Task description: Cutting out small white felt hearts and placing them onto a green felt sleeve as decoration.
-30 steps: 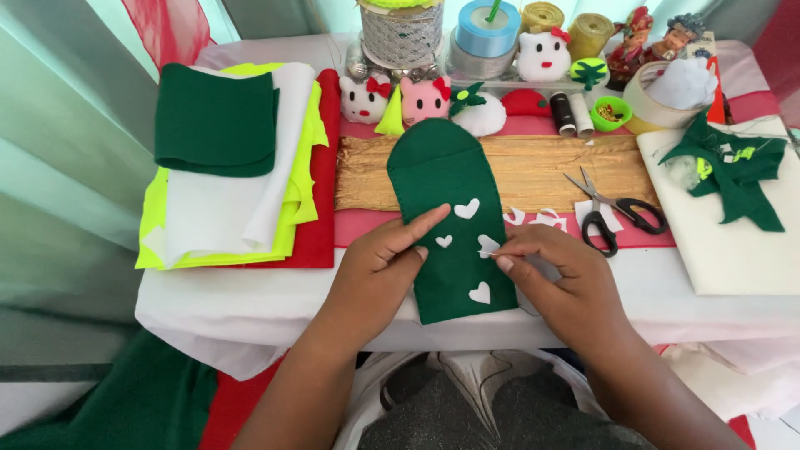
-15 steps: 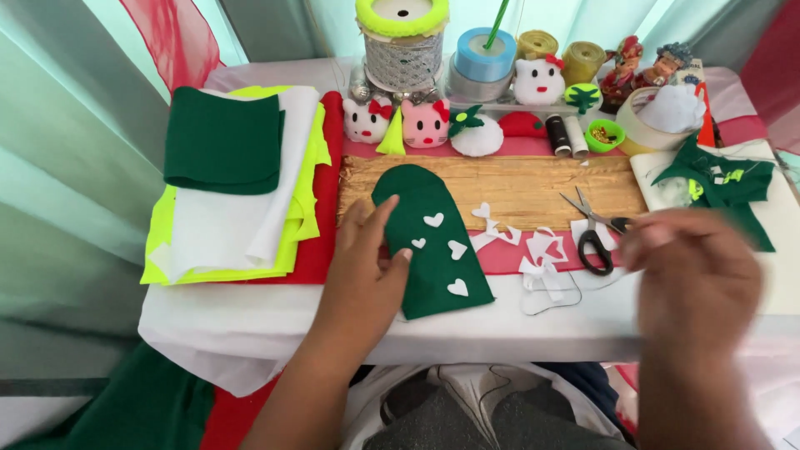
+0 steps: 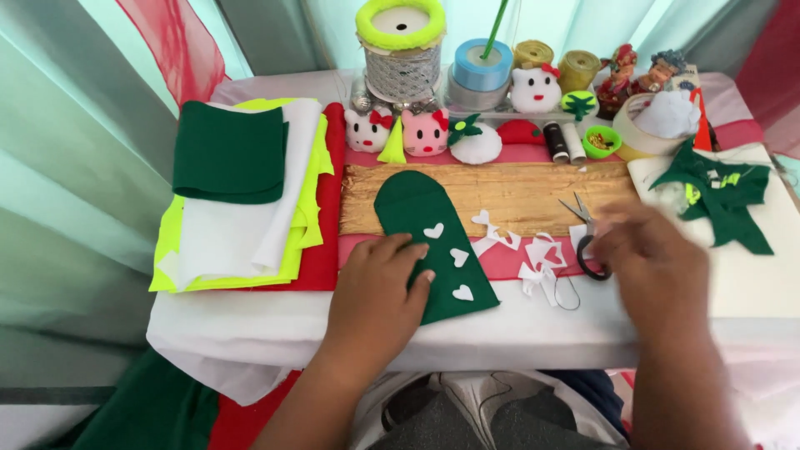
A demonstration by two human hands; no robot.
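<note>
1. Since a second ago the right hand has left the green felt mitten shape and swung to the scissors at centre right; blurred, grip cannot be told.
2. Left hand stays flat, fingers spread, pinning the mitten's lower left edge at frame centre.
3. Three white hearts now sit on the felt; judged: placing has paused and cutting comes next.
4. White felt scraps lie between mitten and scissors.
5. Ribbon spools upper centre; folded felt stack upper left. No readable labels.
</note>
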